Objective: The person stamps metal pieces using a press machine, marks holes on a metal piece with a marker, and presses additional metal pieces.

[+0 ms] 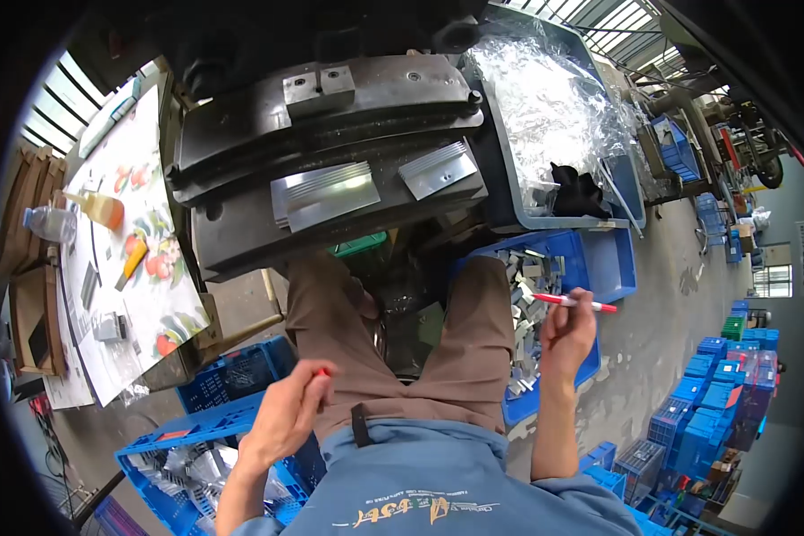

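My right hand (pixel 570 338) is closed around a red and white marker pen (pixel 554 299), held level above the blue bin at my right. A small red cap (pixel 325 372) shows at the fingertips of my left hand (pixel 288 413), which is pinched in front of my lap. Ahead of me, a stack of ribbed metal pieces (pixel 330 192) lies on the machine's dark bed (pixel 250 241). Another ribbed piece (pixel 438 168) sits to its right. Farther back, a metal block (pixel 320 92) is on the upper die.
A blue bin (pixel 590 357) of small metal parts stands at my right, below a large tub (pixel 509 161) with clear plastic. At lower left is a blue crate (pixel 143 447) of metal parts. A bottle (pixel 52 223) and yellow cutter (pixel 132 263) lie on the left table (pixel 121 357).
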Action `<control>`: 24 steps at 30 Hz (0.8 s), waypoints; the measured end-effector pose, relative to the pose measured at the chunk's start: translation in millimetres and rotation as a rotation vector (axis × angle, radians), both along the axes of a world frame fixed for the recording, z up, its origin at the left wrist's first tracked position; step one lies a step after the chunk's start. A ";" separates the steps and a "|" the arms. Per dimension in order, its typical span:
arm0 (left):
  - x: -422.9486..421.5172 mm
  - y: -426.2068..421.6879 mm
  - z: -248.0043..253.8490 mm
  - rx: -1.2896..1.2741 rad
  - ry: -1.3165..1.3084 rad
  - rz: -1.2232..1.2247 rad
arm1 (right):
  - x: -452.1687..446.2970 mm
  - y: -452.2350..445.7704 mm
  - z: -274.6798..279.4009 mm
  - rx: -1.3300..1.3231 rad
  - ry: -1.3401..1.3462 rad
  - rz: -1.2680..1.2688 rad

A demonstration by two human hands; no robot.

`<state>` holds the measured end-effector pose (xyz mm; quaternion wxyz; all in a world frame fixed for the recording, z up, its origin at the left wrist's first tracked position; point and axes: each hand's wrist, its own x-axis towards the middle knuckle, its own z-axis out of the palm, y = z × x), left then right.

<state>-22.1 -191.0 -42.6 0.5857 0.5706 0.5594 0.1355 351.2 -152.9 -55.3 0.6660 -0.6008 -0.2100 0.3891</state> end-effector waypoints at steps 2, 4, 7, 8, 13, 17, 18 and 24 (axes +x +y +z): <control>18.4 18.6 4.1 0.293 -0.088 0.170 | -14.1 1.6 -8.6 -0.007 -0.092 0.091; 38.9 42.9 4.8 0.486 -0.067 0.132 | -26.4 5.2 -15.1 -0.004 -0.074 0.123; 71.4 81.5 25.8 0.878 -0.059 0.156 | -33.6 8.8 -22.0 0.027 -0.107 0.165; 76.2 93.4 38.3 0.962 -0.055 0.103 | -32.8 9.4 -24.6 0.046 -0.110 0.174; 112.9 145.0 57.8 1.171 0.259 0.015 | -23.0 13.7 -32.4 0.094 -0.090 0.179; 134.1 157.9 46.6 1.084 0.523 -0.066 | -16.0 14.4 -39.3 0.110 -0.056 0.176; 137.7 158.0 43.1 1.084 0.536 -0.072 | -14.7 14.5 -41.6 0.112 -0.042 0.176; 144.1 154.4 38.5 1.057 0.633 -0.006 | -5.1 14.9 -46.5 0.089 0.020 0.132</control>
